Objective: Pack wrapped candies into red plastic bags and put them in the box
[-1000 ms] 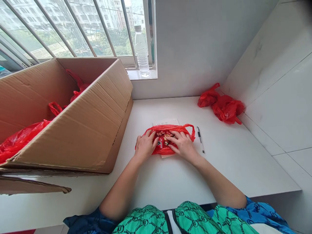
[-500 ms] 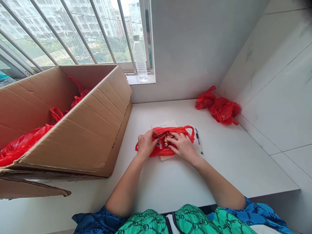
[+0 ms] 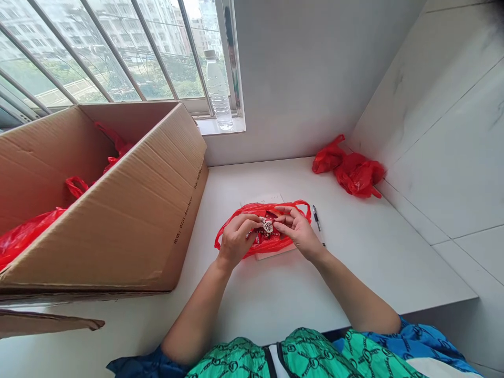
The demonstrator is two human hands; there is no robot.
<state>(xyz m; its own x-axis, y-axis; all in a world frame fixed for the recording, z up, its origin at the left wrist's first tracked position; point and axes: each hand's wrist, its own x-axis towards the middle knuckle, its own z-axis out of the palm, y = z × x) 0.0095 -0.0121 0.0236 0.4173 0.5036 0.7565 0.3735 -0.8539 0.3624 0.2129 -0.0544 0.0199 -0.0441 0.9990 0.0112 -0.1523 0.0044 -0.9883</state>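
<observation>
An opened red plastic bag lies on the white table, over some white paper. Above its opening, a small wrapped packet in dark red with a white label is pinched between both hands. My left hand grips its left end with the fingertips. On the other end are the thumb and finger of my right hand. More wrapped pieces show inside the bag beneath, partly hidden by the fingers.
A large cardboard box holding red bags stands at the left. A black pen lies right of the bag. Crumpled red bags sit at the back right corner. A clear bottle stands on the window sill.
Both hands now hold the packet with the white label up over the bag, where before they were in among its contents. The view has shifted slightly to the right.
</observation>
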